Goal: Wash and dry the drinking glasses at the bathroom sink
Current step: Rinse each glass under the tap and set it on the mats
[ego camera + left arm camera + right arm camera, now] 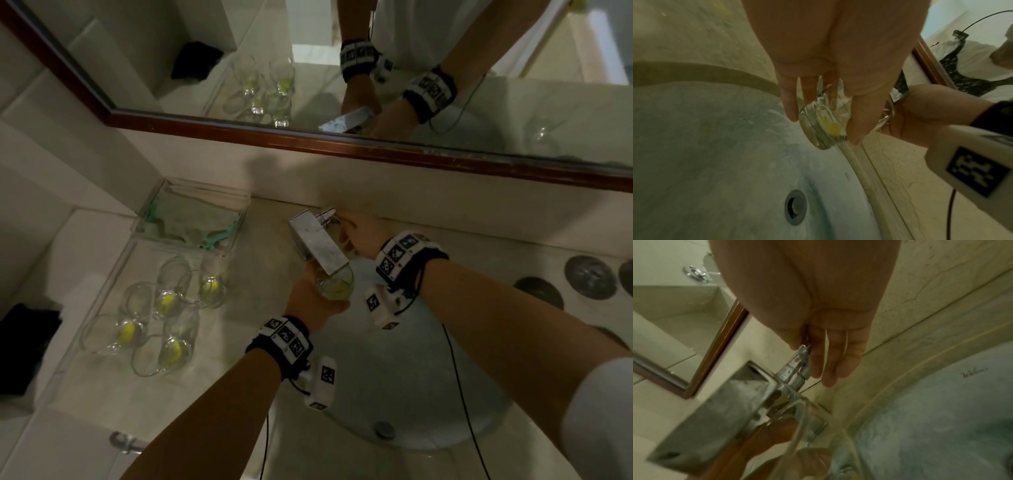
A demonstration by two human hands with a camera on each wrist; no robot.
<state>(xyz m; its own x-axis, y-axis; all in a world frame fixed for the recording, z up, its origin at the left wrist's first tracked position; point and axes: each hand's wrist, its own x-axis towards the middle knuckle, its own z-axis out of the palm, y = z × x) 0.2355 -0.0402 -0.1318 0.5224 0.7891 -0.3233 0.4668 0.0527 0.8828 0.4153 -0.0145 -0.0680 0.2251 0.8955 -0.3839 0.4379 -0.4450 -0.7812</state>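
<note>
A big mirror [205, 68] with a brown frame hangs on the far wall. Below it a pale stone counter [267, 219] runs from left to right. A round sink [428, 394] sits in the counter on the near right, with a drain hole [795, 207] in its wall.

On the left of the counter lies a clear tray [102, 284]. Five drinking glasses [168, 301] lie on their sides in it, and each has a yellow spot at the bottom. Just past them, at the far end, a clear box [191, 219] holds a pale cloth with green edges. A black cloth [27, 346] lies at the far left.

A square metal tap [318, 246] sticks out over the sink. The left hand [311, 301] is wrapped round one glass [337, 284] and holds it right under the tap's spout, over the sink (this glass has a yellow spot too). The right hand [359, 236] is at the tap's little handle [799, 363], at the far side of the tap. Its thumb and fingers close on the handle, with the other fingers straight beside it. Both wrists wear black bands with small white boxes.
</note>
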